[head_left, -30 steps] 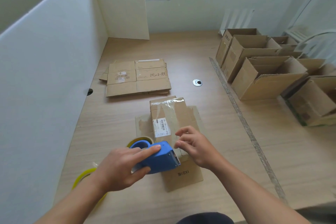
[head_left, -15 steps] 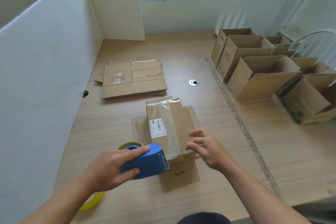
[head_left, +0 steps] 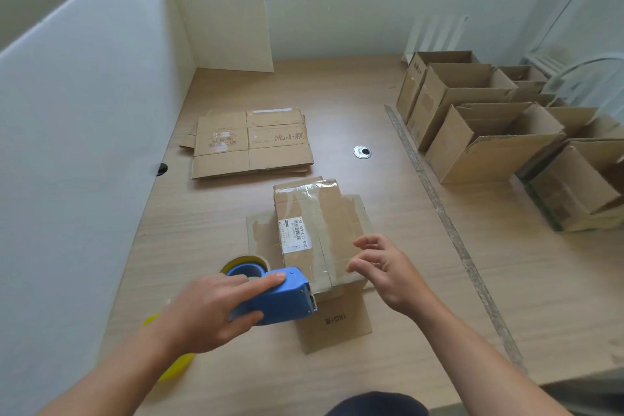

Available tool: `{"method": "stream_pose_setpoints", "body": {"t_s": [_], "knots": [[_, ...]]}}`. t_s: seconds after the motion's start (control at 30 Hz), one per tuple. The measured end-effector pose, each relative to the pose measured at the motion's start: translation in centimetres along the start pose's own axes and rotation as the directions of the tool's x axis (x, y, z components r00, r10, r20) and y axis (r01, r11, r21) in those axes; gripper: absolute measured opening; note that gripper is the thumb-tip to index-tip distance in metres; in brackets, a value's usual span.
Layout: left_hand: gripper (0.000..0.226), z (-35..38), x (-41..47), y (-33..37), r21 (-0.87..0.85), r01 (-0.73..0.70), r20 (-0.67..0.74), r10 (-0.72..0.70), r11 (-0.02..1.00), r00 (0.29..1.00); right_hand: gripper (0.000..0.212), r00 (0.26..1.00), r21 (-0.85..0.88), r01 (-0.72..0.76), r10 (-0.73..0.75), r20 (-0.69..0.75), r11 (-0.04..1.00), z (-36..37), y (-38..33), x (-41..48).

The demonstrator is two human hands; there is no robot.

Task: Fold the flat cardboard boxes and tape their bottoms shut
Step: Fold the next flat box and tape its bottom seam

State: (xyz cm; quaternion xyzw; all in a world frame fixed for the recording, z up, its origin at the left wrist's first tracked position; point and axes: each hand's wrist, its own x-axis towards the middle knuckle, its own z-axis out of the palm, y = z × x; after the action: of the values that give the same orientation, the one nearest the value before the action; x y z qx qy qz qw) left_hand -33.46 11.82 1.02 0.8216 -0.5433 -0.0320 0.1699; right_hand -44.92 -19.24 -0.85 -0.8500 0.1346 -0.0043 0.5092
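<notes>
Left hand (head_left: 206,311) grips blue tape dispenser (head_left: 275,295) at near left edge of the folded box (head_left: 317,233) sitting bottom-up mid-table (head_left: 422,297), right hand (head_left: 388,267) released, fingers loosely curled just beside box's right side, flat cardboard stack (head_left: 251,145) behind.

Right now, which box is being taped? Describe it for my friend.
On the wooden table, look just beyond the blue tape dispenser. That small box is closed, with a white barcode label and shiny tape, unlike the flat cardboard behind and the open boxes at right.
</notes>
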Motion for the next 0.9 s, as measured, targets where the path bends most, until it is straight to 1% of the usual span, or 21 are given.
{"method": "stream_pose_setpoints", "body": {"t_s": [0.1, 0.33, 0.5, 0.53, 0.6, 0.7, 0.77, 0.83, 0.9], "knots": [[0.065, 0.0, -0.2, 0.0, -0.028, 0.021, 0.025, -0.021, 0.999, 0.999, 0.024, 1.0, -0.011, -0.008, 0.008, 0.005, 1.0, 0.0, 0.2, 0.0], [0.067, 0.6, -0.5, 0.2, -0.12, 0.042, 0.005, -0.042, 0.992, 0.999, 0.021, 0.999, -0.021, -0.043, 0.043, 0.003, 0.999, -0.1, 0.6, 0.2], [0.067, 0.9, -0.6, 0.5, -0.127, 0.055, -0.001, -0.055, 0.99, 0.998, 0.023, 0.998, -0.04, -0.06, 0.061, 0.016, 0.997, 0.0, 0.7, 0.4], [0.067, 0.9, -0.6, 0.6, -0.118, 0.051, 0.002, -0.051, 0.992, 0.999, 0.023, 0.997, -0.041, -0.068, 0.069, 0.018, 0.997, 0.0, 0.8, 0.5], [0.066, 1.2, -0.4, 0.7, -0.042, 0.008, -0.013, -0.009, 0.999, 1.0, 0.023, 0.996, -0.039, -0.087, 0.087, 0.006, 0.995, -0.1, 1.0, 0.6], [0.057, 2.4, 0.1, 1.2, 0.111, -0.116, -0.063, 0.124, 0.987, 0.99, 0.021, 0.993, -0.013, -0.111, 0.11, -0.04, 0.994, -0.7, 1.0, 0.9], [0.051, 3.2, 0.3, 1.1, 0.185, -0.148, -0.115, 0.171, 0.971, 0.979, 0.018, 0.992, 0.031, -0.112, 0.114, -0.049, 0.993, -0.9, 0.7, 1.2], [0.05, 3.6, 0.1, 0.9, 0.211, -0.154, -0.168, 0.191, 0.965, 0.967, 0.013, 0.995, 0.09, -0.084, 0.089, -0.05, 0.992, -1.0, 0.4, 1.4], [0.052, 3.8, -0.2, 0.8, 0.214, -0.163, -0.199, 0.207, 0.963, 0.958, 0.014, 0.997, 0.17, -0.046, 0.057, -0.058, 0.984, -0.8, 0.0, 1.6]]}}
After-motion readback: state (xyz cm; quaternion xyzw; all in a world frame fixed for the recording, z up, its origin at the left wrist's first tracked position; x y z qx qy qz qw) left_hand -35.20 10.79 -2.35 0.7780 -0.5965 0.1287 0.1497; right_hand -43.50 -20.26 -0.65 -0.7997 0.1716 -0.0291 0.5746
